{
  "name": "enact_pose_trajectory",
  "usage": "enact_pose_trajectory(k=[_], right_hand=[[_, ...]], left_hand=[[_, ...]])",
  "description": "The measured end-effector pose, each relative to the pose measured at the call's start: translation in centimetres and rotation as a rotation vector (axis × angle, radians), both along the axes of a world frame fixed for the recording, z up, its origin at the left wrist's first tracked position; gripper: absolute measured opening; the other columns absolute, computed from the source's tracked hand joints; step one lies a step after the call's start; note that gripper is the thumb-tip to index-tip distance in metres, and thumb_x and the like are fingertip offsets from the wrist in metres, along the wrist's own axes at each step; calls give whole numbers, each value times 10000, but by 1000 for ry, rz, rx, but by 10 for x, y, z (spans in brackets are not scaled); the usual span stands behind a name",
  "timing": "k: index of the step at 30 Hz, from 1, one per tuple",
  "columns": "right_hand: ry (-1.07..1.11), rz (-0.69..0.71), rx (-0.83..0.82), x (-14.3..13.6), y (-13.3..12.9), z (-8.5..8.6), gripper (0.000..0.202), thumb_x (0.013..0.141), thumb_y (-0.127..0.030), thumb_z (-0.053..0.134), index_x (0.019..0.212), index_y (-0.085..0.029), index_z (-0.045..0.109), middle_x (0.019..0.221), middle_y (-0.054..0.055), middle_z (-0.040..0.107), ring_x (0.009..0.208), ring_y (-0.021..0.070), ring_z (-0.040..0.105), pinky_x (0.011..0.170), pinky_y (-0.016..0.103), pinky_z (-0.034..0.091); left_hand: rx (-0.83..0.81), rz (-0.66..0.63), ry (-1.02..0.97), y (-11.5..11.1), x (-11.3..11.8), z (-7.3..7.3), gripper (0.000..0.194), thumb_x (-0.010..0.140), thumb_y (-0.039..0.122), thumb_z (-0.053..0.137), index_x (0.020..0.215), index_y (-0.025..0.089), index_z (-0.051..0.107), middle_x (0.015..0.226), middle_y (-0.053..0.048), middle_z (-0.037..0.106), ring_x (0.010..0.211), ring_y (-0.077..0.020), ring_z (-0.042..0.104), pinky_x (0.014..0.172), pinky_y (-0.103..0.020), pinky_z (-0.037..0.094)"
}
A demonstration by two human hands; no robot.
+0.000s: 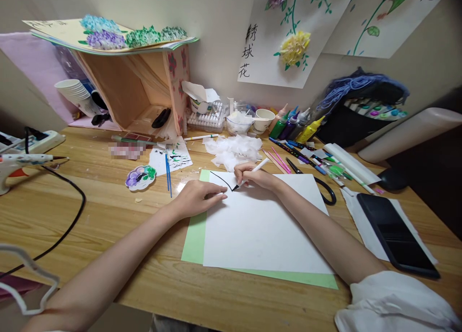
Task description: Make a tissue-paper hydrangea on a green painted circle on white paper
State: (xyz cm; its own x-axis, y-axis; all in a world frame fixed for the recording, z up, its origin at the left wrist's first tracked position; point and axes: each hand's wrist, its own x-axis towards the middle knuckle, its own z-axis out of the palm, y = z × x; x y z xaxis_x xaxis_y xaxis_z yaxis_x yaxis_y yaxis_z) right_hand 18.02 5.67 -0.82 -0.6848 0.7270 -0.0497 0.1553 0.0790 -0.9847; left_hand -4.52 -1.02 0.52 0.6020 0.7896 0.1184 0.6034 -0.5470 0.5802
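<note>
A white marker (260, 165) with a black tip is gripped in my right hand (258, 177), its tip touching a white sheet of paper (267, 226). From the sheet's upper left edge a curved black line (222, 178) runs down to the tip. My left hand (197, 197) rests across the sheet's left edge, fingers stretched out toward the marker, holding nothing. Beneath the white sheet lies a light green sheet (193, 243), showing along the left and bottom. Black-handled scissors (327, 192) stick out from under the paper's right side.
Crumpled tissue (234, 150), paint bottles (294, 125) and several pens stand or lie behind the paper. A phone (397, 236) is at right. Left are a flower-shaped palette (140, 178), two blue brushes (168, 174), and a glue gun (21, 161) with a black cord (77, 216).
</note>
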Motion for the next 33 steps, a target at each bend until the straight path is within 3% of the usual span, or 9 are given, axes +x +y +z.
enact_pose_trajectory(k=[3,7,10,23,33], right_hand=[[42,-38,-7,0,-1,1,128,658,-178,499,545,-160,556,541,-24,494,509,95,437,474,216,307],[143,-231,30,-10,-8,0,86,746,-228,538,758,-171,600,676,-12,569,633,116,527,605,243,402],[134,-302,87,-21,-14,-3,158,768,-301,599,864,-177,585,794,12,612,758,144,580,692,270,437],[-5,-240,226,-29,-18,-6,205,802,-355,579,867,-161,603,873,42,657,787,162,590,679,268,434],[-44,-239,259,-26,-13,-9,85,757,-255,565,763,-171,552,760,4,609,685,137,540,605,242,383]], left_hand=[[8,-5,1,0,0,0,326,876,397,483,1086,230,668,957,-45,723,813,-163,669,708,-240,464],[19,-17,4,0,-1,-1,331,881,401,472,1096,232,660,954,-42,724,822,-165,670,718,-240,458],[30,-18,3,0,-1,-2,328,883,397,472,1088,229,663,955,-42,725,811,-159,670,695,-230,448],[48,-53,0,0,-1,-1,314,894,395,454,1052,238,675,1004,-25,713,874,-163,665,753,-231,438],[51,-39,-14,0,-1,-2,314,883,400,472,1061,241,675,1011,-30,711,856,-169,669,717,-242,446]])
